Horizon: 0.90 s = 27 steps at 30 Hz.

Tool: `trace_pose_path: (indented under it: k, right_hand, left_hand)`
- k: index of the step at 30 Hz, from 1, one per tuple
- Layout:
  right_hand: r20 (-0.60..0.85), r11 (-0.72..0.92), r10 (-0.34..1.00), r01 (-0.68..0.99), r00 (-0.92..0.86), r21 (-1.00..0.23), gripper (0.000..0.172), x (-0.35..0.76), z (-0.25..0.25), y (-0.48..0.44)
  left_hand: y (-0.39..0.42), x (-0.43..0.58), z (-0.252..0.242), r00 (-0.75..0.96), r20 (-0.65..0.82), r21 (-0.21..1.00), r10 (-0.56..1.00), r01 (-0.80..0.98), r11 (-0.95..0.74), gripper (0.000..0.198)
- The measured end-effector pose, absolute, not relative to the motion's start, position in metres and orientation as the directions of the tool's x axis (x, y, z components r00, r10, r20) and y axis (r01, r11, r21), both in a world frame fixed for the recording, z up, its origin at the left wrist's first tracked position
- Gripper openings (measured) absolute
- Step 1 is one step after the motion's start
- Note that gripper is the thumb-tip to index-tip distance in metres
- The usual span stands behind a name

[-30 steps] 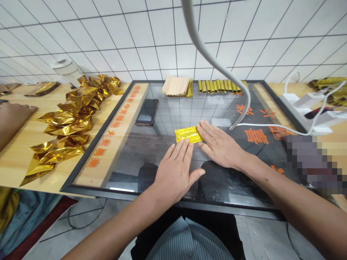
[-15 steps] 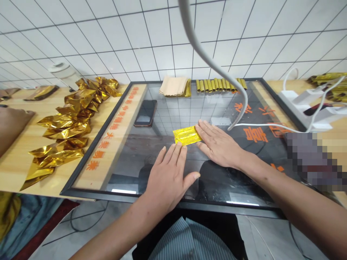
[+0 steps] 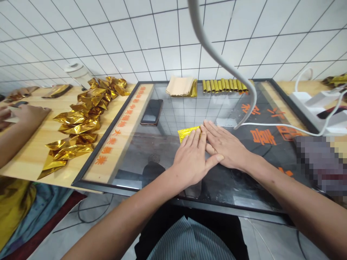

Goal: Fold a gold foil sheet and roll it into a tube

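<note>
A flat strip of gold foil paper (image 3: 186,132) lies on the glass-topped, black-framed panel (image 3: 130,159). My left hand (image 3: 193,153) rests flat over most of the strip, fingers stretched forward and thumb pointing right. Close against it, my right hand (image 3: 226,144) lies palm down at the strip's right end, its fingers straight. The left thumb reaches in front of the right hand. Only the strip's upper left part shows; the hands hide the rest.
Behind stand a stack of foil-backed paper (image 3: 181,86) and a row of gold rolls (image 3: 225,85). A phone (image 3: 151,112) lies left. Folded gold foil (image 3: 78,122) covers the table near another person's hand (image 3: 32,115). A grey cable (image 3: 217,59) hangs down; a power strip (image 3: 311,108) sits right.
My left hand has slid forward and right, onto the foil strip and up against my right hand. The view has shifted slightly, and more of the other person's hand shows.
</note>
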State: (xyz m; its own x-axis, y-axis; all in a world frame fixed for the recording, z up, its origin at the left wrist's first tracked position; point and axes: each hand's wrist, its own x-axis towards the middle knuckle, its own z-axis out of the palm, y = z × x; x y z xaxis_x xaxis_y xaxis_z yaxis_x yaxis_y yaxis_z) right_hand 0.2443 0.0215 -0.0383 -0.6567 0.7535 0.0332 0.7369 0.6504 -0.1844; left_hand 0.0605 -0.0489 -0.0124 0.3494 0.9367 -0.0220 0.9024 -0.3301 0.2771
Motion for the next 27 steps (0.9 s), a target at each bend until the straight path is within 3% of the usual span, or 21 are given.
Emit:
trace_pose_path:
  k: [11, 27]
  right_hand:
    - [0.042, 0.629, 0.776, 0.766, -0.630, -0.134, 0.074, 0.236, -0.030, 0.016]
    - [0.093, 0.614, 0.788, 0.766, -0.609, -0.189, 0.073, 0.233, -0.032, 0.014]
  left_hand:
    - [-0.068, 0.031, -0.019, 0.337, 0.009, 0.057, 0.941, 0.940, -0.337, 0.094]
    - [-0.075, 0.010, -0.021, 0.303, 0.119, 0.013, 0.945, 0.952, -0.307, 0.077]
